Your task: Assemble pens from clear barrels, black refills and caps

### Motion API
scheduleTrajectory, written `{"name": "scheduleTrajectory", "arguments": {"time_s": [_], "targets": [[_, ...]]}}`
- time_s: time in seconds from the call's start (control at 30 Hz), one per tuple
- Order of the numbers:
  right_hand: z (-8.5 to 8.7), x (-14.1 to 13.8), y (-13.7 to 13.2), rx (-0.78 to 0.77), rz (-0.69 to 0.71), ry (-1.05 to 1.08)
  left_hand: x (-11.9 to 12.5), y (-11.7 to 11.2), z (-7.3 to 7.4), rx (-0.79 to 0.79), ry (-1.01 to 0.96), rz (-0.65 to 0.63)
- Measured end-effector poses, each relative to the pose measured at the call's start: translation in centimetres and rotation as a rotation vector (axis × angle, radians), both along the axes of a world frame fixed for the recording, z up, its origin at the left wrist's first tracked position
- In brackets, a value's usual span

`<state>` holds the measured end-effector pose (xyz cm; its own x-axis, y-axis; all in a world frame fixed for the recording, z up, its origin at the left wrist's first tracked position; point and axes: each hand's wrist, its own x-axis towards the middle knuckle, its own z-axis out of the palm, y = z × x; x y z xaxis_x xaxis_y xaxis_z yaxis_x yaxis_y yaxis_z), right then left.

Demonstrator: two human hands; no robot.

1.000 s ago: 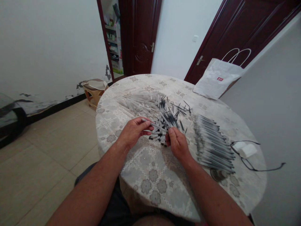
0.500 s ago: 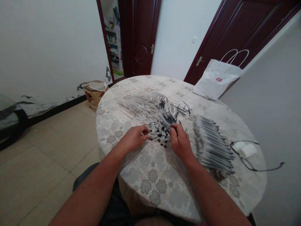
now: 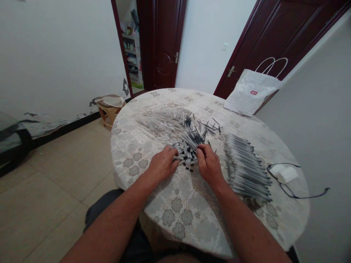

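My left hand [image 3: 163, 162] is at the near left edge of a heap of small white and black pen caps [image 3: 187, 150]. Its fingers are curled over the caps, with the thumb apart from them. At the heap's right side, my right hand [image 3: 210, 164] has its thumb and forefinger pinched together; what lies between them is too small to make out. Whitish pen barrels [image 3: 161, 122] are piled just beyond the caps. Thin dark pen refills [image 3: 196, 137] lie in a bunch past my right fingertips, with several scattered farther back.
Right of my hand, pens [image 3: 248, 168] lie side by side in a long row. Eyeglasses [image 3: 289, 191] and a folded white tissue [image 3: 287, 175] rest near the right edge of the round table [image 3: 178, 193]. A white paper bag [image 3: 251, 91] stands behind; a stool [image 3: 110, 109] is at left.
My left hand has shifted slightly right, its fingers now over the edge of the pen caps. My right hand stays in nearly the same place, still pinched.
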<state>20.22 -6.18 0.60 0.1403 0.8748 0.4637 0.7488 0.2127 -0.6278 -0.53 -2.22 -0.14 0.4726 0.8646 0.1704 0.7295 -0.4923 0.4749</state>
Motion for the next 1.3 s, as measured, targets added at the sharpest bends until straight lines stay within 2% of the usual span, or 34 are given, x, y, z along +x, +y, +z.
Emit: {"name": "scheduleTrajectory", "arguments": {"time_s": [0.17,0.33,0.47,0.57,0.67,0.73,0.9,1.0,1.17,1.3], "targets": [[0.2,-0.1,0.0,0.015,0.015,0.0,0.8,-0.3,0.3,0.063,0.038,-0.086],[-0.1,0.1,0.1,0.008,0.017,0.001,1.6,-0.5,0.1,0.08,0.16,-0.14],[-0.3,0.1,0.0,0.008,0.028,0.014,1.9,-0.4,-0.5,0.089,0.184,-0.138],[-0.2,-0.1,0.0,0.014,0.03,0.019,1.6,-0.3,-0.7,0.092,0.127,-0.105],[-0.1,-0.3,0.0,0.021,0.025,0.017,0.9,0.1,-0.4,0.062,-0.066,-0.063],[-0.2,-0.3,0.0,0.018,0.023,0.022,0.3,0.7,0.0,-0.026,-0.267,-0.028],[-0.7,-0.5,-0.1,0.028,0.034,0.005,-0.8,2.3,1.0,-0.482,-0.893,0.096],[-0.9,-0.8,-0.3,0.037,0.067,-0.012,-1.3,2.6,1.5,-0.634,-1.191,0.128],[-0.9,-1.4,-0.6,0.072,0.149,-0.052,-1.4,2.5,1.8,-0.729,-1.459,0.202],[-0.9,-2.0,-0.8,0.091,0.206,-0.091,-1.2,2.5,1.8,-0.711,-1.53,0.172]]}}
